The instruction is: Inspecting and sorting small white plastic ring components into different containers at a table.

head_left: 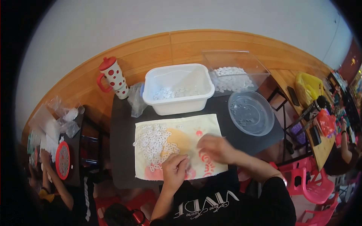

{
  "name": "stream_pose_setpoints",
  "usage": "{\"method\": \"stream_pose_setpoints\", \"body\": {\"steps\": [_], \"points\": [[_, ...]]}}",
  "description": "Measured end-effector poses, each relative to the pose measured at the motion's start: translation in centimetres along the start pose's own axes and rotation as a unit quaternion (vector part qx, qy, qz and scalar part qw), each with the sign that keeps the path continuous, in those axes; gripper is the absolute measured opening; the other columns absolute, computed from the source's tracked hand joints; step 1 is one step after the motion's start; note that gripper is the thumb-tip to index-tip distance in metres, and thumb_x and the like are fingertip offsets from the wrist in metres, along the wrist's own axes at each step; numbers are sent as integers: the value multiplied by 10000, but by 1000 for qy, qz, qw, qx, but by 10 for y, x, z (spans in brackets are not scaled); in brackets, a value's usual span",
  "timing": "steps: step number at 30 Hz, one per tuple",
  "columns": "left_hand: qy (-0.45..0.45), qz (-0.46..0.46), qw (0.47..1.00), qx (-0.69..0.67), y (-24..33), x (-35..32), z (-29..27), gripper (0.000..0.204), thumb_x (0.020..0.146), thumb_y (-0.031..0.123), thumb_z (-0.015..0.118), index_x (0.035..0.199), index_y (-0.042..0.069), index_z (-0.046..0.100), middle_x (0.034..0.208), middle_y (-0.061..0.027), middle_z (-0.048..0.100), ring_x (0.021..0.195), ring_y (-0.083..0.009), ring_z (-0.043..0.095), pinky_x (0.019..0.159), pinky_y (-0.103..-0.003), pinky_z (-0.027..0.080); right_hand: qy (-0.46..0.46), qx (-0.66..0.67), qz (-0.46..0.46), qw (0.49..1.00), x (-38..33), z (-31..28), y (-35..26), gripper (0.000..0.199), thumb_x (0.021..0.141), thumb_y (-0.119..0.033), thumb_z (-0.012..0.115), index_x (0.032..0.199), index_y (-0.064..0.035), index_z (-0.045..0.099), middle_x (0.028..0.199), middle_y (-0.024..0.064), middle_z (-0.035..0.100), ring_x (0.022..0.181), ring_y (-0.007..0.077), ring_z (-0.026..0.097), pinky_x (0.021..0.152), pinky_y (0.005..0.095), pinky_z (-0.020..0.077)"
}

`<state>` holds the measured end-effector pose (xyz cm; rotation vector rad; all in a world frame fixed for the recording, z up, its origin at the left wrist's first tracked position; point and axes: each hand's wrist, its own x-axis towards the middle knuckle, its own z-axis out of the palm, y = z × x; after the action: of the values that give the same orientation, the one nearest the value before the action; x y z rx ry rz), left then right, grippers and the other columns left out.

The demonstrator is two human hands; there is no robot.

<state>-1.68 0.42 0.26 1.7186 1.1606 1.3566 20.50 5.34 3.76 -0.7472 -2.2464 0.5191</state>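
Note:
My left hand is closed in a pinch over the front of a cream cloth with printed patches. What sits between its fingertips is too small to make out. To its right, my right hand hovers over the cloth, fingers curled and smeared by motion, so its grip does not show. Many small white oval pieces with holes lie loosely spread on the cloth's left half, beside my left hand. Behind the cloth stands a white plastic tub with more white pieces in its bottom.
A clear round tub with small grey parts stands right; behind it, a clear box holds white pieces. A dotted tumbler and plastic bag are back left. Another person's hand is beside a red-rimmed tray.

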Motion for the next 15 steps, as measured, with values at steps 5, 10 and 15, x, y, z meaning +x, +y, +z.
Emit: {"method": "stream_pose_setpoints", "body": {"steps": [5, 10, 15], "points": [[-6, 67, 990, 121, -2, -5, 4, 148, 774, -32, 695, 920, -14, 683, 842, -122, 622, 725, -277, 615, 635, -350, 492, 138, -251, 172, 942, -44, -109, 80, 113, 753, 56, 611, 853, 15, 643, 826, 187, 630, 747, 373, 623, 658, 427, 498], [-14, 141, 968, 205, 1, 0, 14, 195, 730, -40, 712, 920, 3, 695, 865, -120, 622, 778, -301, 585, 665, -373, 485, 111, -341, 284, 889, -80, -166, 135, 107, 745, 12, 634, 846, 1, 667, 764, 208, 650, 768, 387, 653, 664, 457, 507], [-12, 127, 958, 258, 1, -4, 13, 193, 714, -23, 721, 903, 6, 691, 867, -113, 613, 813, -315, 559, 689, -401, 471, 28, -354, 257, 899, -66, -146, 135, 142, 745, -19, 625, 884, -14, 654, 756, 204, 651, 770, 402, 649, 702, 482, 506]]}}
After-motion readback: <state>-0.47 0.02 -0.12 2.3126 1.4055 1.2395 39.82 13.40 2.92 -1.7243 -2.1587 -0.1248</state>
